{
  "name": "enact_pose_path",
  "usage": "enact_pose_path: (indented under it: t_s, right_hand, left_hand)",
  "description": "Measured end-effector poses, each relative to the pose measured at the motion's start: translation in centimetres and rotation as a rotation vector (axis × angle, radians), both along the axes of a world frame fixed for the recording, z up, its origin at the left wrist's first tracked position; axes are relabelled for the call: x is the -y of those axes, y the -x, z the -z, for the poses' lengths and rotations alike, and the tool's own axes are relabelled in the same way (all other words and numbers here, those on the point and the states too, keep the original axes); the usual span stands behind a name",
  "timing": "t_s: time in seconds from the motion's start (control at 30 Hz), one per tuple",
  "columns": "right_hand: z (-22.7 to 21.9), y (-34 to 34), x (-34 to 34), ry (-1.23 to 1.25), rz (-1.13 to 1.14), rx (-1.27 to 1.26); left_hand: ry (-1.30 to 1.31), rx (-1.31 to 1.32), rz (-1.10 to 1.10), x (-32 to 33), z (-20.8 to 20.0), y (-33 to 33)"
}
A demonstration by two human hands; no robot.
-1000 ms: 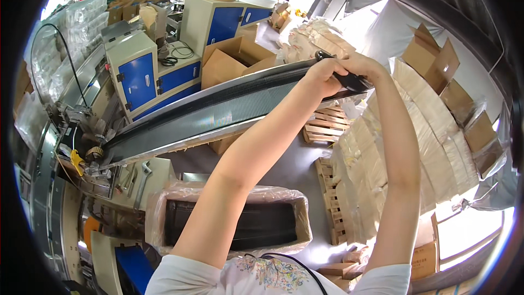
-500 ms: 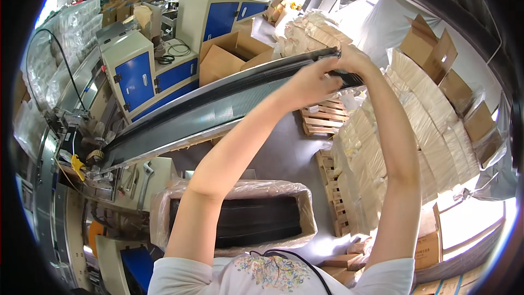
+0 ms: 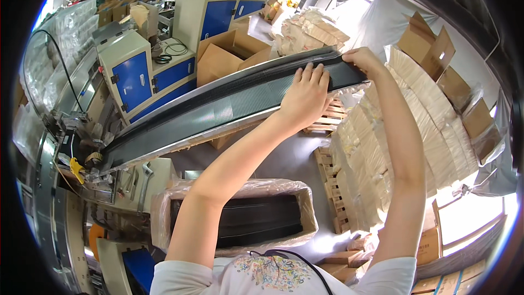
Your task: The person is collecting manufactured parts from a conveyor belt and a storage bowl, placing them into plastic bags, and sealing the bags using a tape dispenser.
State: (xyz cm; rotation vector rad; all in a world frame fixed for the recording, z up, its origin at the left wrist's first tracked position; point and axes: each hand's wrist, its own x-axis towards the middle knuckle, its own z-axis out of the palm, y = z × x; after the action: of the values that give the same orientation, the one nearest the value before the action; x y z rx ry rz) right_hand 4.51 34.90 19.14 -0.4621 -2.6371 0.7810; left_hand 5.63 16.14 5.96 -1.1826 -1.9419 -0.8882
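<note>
A long black ribbed strip (image 3: 218, 110) lies lengthwise in a metal-edged trough (image 3: 213, 133) that slants from the machine at the left up to the far right. My left hand (image 3: 307, 94) rests on the strip near its far end, palm down, fingers stretched out. At the far right tip, my right hand (image 3: 364, 61) is closed with thumb and fingers on the strip's end corner. The fingertips' exact hold is partly hidden. Below the trough, a plastic-lined carton (image 3: 310, 216) holds several black strips (image 3: 259, 219), partly covered by my left forearm.
Behind the trough stand cream cabinets with blue doors (image 3: 132, 82) and an open cardboard box (image 3: 218, 65). Stacked pale bundles (image 3: 393, 142) and wooden pallets (image 3: 331, 186) are at the right. A machine with a yellow-handled tool (image 3: 76, 168) and a bench with wrenches (image 3: 144, 186) are at the left.
My left hand has moved back from the strip's end and flattened onto its surface. My right hand has shifted slightly right and down, and the strip's end now lies flatter.
</note>
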Motion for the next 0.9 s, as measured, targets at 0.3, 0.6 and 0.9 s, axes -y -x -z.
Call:
enact_pose_path:
  t_s: [0.3,0.6,0.9]
  right_hand:
    - [-0.7,-1.3,0.3,-0.058,0.045,0.077]
    - [1.0,-8.6,2.3,-0.327,0.032,0.011]
    - [38.5,-58.0,8.7,0.294,0.362,-0.375]
  left_hand:
    - [-0.076,-0.128,-0.058,0.9,-0.7,-0.3]
    - [-0.097,-0.040,-0.047,0.7,-1.3,-1.2]
    - [-0.193,0.829,1.157,-11.5,17.3,-48.5]
